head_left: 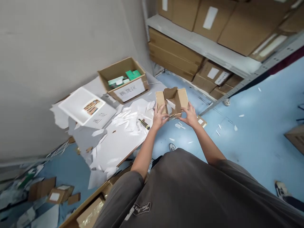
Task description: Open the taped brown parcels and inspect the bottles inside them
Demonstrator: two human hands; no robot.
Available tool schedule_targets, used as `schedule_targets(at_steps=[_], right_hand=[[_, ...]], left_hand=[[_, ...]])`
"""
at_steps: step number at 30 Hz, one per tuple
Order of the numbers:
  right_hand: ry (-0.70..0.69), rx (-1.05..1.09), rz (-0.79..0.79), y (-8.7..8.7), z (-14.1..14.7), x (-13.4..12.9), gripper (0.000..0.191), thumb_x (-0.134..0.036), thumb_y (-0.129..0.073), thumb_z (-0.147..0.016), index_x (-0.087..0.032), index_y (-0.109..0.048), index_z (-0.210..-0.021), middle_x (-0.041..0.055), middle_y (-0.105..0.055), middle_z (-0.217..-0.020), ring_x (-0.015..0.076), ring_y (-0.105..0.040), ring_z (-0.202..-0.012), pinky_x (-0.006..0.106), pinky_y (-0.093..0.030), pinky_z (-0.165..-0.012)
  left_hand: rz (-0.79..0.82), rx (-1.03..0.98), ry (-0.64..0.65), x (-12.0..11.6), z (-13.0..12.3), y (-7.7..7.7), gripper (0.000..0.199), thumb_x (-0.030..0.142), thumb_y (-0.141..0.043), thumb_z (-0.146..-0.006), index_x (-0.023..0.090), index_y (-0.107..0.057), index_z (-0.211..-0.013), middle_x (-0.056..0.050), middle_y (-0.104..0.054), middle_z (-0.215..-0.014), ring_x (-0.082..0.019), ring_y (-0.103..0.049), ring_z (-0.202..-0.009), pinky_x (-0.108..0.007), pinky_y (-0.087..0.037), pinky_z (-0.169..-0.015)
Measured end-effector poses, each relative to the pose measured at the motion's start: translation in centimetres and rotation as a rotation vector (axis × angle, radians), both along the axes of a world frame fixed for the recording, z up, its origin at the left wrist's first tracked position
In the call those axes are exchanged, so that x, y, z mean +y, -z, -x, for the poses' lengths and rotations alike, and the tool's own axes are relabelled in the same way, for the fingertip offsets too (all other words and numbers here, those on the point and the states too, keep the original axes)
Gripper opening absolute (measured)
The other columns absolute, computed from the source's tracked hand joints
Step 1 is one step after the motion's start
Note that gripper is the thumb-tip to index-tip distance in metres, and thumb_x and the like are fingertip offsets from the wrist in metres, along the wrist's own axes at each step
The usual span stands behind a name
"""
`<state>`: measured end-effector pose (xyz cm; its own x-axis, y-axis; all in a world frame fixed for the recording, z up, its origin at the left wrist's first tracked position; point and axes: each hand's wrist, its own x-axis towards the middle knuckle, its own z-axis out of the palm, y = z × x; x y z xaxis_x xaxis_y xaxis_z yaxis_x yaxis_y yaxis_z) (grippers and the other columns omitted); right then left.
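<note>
Two hands, your left and right, grasp the small open carton beside the surface; likely light, semi-stiff cardboard, it is best held by its sidewalls.

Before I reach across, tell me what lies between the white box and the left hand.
Paper scraps, then a utility knife nearest the left hand, in the head view.
</note>
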<state>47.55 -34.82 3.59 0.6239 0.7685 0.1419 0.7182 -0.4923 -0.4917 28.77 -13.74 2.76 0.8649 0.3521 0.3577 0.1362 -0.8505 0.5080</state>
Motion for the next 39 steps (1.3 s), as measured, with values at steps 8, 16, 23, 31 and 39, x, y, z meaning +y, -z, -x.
schedule_targets(at_steps=[8,16,23,31,39], right_hand=[[0.223,0.075,0.064,1.0,-9.7,-9.6,0.092,-0.054,-0.091,-0.078,-0.027,-0.058,-0.159,0.0170,-0.008,-0.186,0.0523,-0.026,-0.164,0.073,-0.035,-0.125],[0.164,-0.008,0.010,0.7,-12.8,-7.5,0.088,-0.052,-0.079,-0.087,-0.024,-0.048,-0.164,0.0192,-0.006,-0.186,0.0504,-0.023,-0.166,0.075,-0.033,-0.125],[-0.236,-0.112,-0.051,-1.6,-9.7,4.1,0.085,-0.047,-0.077,-0.088,-0.023,-0.048,-0.164,0.0190,-0.009,-0.185,0.0505,-0.019,-0.166,0.077,-0.029,-0.127],[-0.863,-0.150,-0.048,-1.0,7.8,18.3,0.086,-0.043,-0.076,-0.090,-0.024,-0.045,-0.167,0.0184,-0.011,-0.185,0.0486,-0.025,-0.165,0.075,-0.032,-0.126],[-1.369,-0.122,-0.114,-2.2,33.8,21.2,0.094,-0.054,-0.079,-0.090,-0.032,-0.038,-0.172,0.0113,-0.008,-0.187,0.0506,-0.022,-0.166,0.077,-0.029,-0.129]], left_hand=[[0.022,0.199,0.170,-7.1,-14.1,0.3,0.061,0.026,-0.096,-0.079,0.027,-0.077,-0.138,-0.010,-0.030,-0.183,-0.044,-0.003,-0.173,-0.072,-0.027,-0.135],[0.039,0.164,0.001,-6.0,-11.9,-1.2,0.078,0.033,-0.081,-0.091,0.025,-0.055,-0.164,-0.014,-0.043,-0.175,-0.041,-0.025,-0.169,-0.061,-0.032,-0.136],[0.039,0.103,-0.338,-1.5,-2.6,-2.6,0.072,0.035,-0.080,-0.092,0.024,-0.058,-0.159,-0.015,-0.056,-0.159,-0.037,-0.046,-0.153,-0.056,-0.041,-0.130],[0.076,0.117,-0.903,-2.3,20.4,-1.9,0.075,0.036,-0.081,-0.093,0.027,-0.054,-0.162,-0.013,-0.044,-0.174,-0.040,-0.036,-0.163,-0.059,-0.035,-0.134],[0.132,0.059,-1.452,-15.0,45.3,-0.5,0.078,0.046,-0.077,-0.095,0.027,-0.050,-0.165,-0.012,-0.036,-0.179,-0.041,-0.032,-0.166,-0.060,-0.028,-0.138]])
